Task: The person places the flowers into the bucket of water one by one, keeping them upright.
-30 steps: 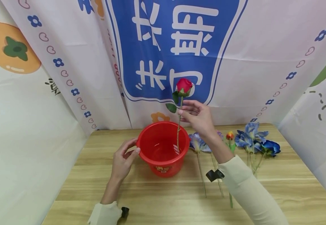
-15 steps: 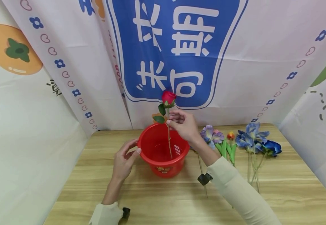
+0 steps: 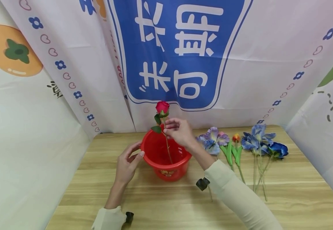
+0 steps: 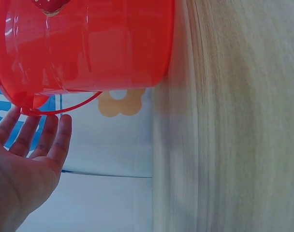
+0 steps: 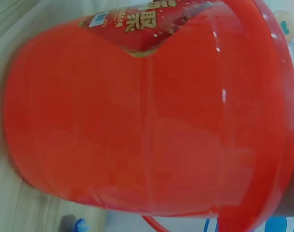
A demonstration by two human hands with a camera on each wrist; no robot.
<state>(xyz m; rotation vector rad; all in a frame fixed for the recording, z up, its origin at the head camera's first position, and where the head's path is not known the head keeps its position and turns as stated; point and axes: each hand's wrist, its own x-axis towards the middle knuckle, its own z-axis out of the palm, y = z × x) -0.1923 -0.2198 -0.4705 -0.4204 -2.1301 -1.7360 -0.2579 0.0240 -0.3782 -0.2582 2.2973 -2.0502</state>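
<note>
A red plastic bucket (image 3: 179, 172) stands upright on the table. My left hand (image 3: 126, 166) holds its left rim, thumb and fingertips at the handle lug. In the left wrist view, the fingers (image 4: 49, 130) reach up to that lug, beside the thin red handle (image 4: 77, 107). Over the bucket's mouth, my right hand (image 3: 180, 131) pinches the stem of a red artificial rose (image 3: 162, 107) just below its leaves. The bloom stays above the rim while the lower stem slants down inside. The bucket's wall (image 5: 113, 106) fills the right wrist view and hides the rose there.
Right of the bucket on the wooden table (image 3: 160, 204) lie purple-blue irises (image 3: 212, 140), an orange tulip (image 3: 236, 138) with green leaves, blue irises (image 3: 256, 140) and a dark blue flower (image 3: 278, 150). A printed cloth (image 3: 241, 92) hangs close behind the bucket.
My right hand has moved left and down with the rose, from the bucket's right side to over its middle, lowering the stem farther inside. The left hand has stayed at the rim.
</note>
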